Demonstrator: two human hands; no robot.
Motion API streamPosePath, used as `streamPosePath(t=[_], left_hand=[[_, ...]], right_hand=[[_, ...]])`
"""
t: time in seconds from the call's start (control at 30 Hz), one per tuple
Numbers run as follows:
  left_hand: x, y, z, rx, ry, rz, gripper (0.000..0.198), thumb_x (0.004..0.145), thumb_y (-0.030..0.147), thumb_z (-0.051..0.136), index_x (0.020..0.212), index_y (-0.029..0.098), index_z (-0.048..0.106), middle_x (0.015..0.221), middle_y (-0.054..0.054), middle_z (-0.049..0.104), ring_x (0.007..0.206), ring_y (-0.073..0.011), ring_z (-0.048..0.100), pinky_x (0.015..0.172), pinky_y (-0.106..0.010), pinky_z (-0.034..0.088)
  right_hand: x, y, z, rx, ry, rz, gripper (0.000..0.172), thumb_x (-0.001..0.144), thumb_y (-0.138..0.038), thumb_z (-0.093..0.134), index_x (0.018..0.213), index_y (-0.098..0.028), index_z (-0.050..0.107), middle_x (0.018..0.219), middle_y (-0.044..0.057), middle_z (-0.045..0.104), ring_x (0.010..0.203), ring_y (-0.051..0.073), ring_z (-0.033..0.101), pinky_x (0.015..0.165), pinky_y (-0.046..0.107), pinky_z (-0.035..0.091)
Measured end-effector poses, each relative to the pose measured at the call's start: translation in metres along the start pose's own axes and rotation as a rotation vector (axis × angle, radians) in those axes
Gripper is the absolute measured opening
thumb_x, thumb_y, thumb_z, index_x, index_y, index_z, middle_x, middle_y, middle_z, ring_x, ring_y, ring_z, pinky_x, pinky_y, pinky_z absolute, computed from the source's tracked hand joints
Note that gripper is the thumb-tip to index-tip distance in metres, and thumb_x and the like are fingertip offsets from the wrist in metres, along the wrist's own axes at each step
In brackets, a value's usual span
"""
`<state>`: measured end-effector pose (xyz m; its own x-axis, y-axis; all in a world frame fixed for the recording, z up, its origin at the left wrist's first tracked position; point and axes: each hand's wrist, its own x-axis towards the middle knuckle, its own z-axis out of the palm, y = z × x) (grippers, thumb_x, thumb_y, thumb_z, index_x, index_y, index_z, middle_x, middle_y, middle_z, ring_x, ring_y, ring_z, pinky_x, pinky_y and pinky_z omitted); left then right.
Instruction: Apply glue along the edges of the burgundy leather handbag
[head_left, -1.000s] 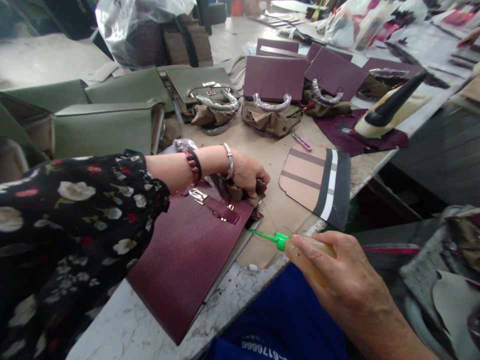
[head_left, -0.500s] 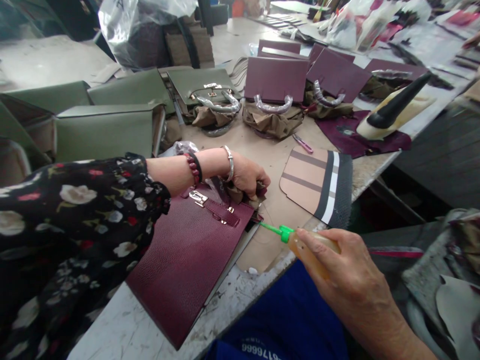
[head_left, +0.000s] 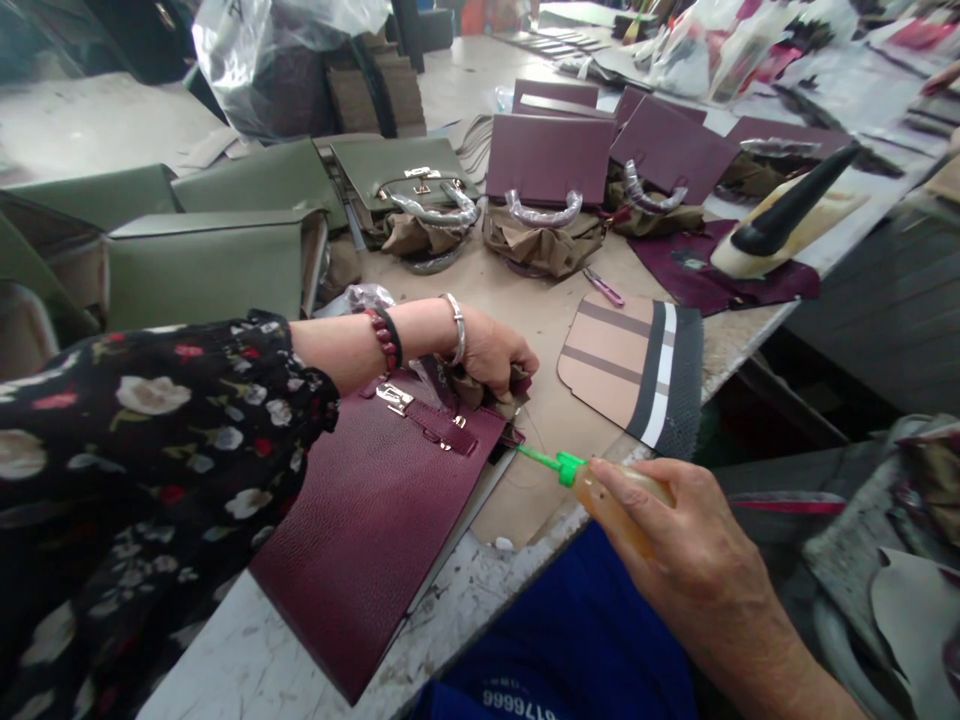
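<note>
A burgundy leather handbag point(head_left: 375, 520) with metal fittings lies slanted across the table edge. My left hand point(head_left: 495, 352), with a bangle at the wrist, is closed on the bunched brown lining point(head_left: 471, 390) at the bag's upper end; the fingertips are partly hidden. My right hand point(head_left: 690, 550) grips a squeeze bottle point(head_left: 619, 505) of amber liquid. The bottle's thin green nozzle point(head_left: 538, 458) points left, its tip at the bag's open edge beside the lining. Whether liquid is coming out I cannot tell.
Green bag pieces point(head_left: 210, 265) stand at the left. Purple bags point(head_left: 550, 160) with wrapped handles line the back. A striped panel point(head_left: 619, 365), a pink-handled cutter point(head_left: 604, 288) and a cream container with a black spout point(head_left: 750, 250) are on the right. A blue apron point(head_left: 570, 630) is below.
The nozzle tip has shifted very slightly left, nearer the bag's edge. My left hand keeps its hold on the lining, and the view has moved a little.
</note>
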<state>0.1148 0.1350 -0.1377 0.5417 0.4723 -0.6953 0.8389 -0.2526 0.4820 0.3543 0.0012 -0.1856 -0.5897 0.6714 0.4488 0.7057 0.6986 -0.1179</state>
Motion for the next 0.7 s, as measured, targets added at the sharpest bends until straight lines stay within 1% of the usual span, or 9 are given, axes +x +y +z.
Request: streamPosePath(t=[0.07,0.17,0.23,0.33,0.43,0.63,0.7], left_hand=[[-0.001,0.002,-0.001,0.028,0.005,0.002,0.009,0.073,0.013,0.058,0.081,0.016,0.053,0.072,0.003,0.051,0.069,-0.0122,0.047,0.060,-0.022,0.037],[-0.002,0.003,-0.001,0.040,0.009,0.000,0.009,0.074,0.014,0.058,0.081,0.016,0.053,0.073,0.003,0.052,0.070,-0.0123,0.047,0.060,-0.022,0.037],[-0.003,0.003,0.000,0.029,0.014,-0.007,0.009,0.074,0.014,0.058,0.081,0.016,0.053,0.074,0.002,0.052,0.070,-0.0127,0.048,0.060,-0.022,0.037],[-0.002,0.001,0.000,0.012,0.015,-0.001,0.010,0.073,0.014,0.058,0.081,0.016,0.053,0.074,0.002,0.052,0.070,-0.0132,0.048,0.059,-0.023,0.038],[0.000,-0.001,0.000,-0.004,0.005,0.006,0.010,0.073,0.015,0.059,0.080,0.017,0.052,0.074,0.002,0.052,0.069,-0.0133,0.049,0.059,-0.023,0.038],[-0.006,0.002,0.000,0.013,0.035,-0.006,0.011,0.072,0.016,0.058,0.082,0.017,0.055,0.077,0.001,0.055,0.072,-0.0137,0.049,0.061,-0.022,0.038],[-0.011,0.005,-0.001,0.025,0.051,-0.026,0.012,0.072,0.016,0.058,0.084,0.017,0.056,0.078,0.000,0.057,0.073,-0.0139,0.050,0.061,-0.022,0.038]], right_hand=[[-0.006,-0.007,0.002,0.073,-0.058,0.002,0.024,0.091,-0.023,0.051,0.113,-0.017,0.060,0.094,0.012,0.049,0.081,0.022,0.053,0.066,0.034,0.052],[-0.015,-0.017,0.005,0.184,-0.116,-0.004,0.029,0.088,-0.019,0.056,0.117,-0.019,0.057,0.095,0.011,0.049,0.082,0.021,0.053,0.066,0.033,0.052],[-0.015,-0.017,0.006,0.183,-0.101,0.000,0.029,0.088,-0.020,0.058,0.116,-0.019,0.058,0.095,0.011,0.049,0.082,0.021,0.054,0.066,0.033,0.053],[-0.009,-0.012,0.006,0.096,-0.036,0.030,0.025,0.089,-0.025,0.057,0.113,-0.017,0.060,0.095,0.011,0.051,0.081,0.021,0.055,0.067,0.035,0.053],[-0.009,-0.012,0.006,0.074,-0.038,0.030,0.025,0.090,-0.025,0.055,0.113,-0.017,0.060,0.094,0.012,0.051,0.081,0.021,0.055,0.066,0.035,0.054],[-0.030,-0.032,0.008,0.297,-0.272,-0.012,0.029,0.091,-0.023,0.052,0.120,-0.023,0.054,0.092,0.008,0.051,0.079,0.017,0.056,0.063,0.026,0.055],[-0.034,-0.034,0.007,0.340,-0.282,0.003,0.030,0.091,-0.024,0.051,0.121,-0.023,0.053,0.094,0.008,0.051,0.080,0.016,0.058,0.063,0.025,0.055]])
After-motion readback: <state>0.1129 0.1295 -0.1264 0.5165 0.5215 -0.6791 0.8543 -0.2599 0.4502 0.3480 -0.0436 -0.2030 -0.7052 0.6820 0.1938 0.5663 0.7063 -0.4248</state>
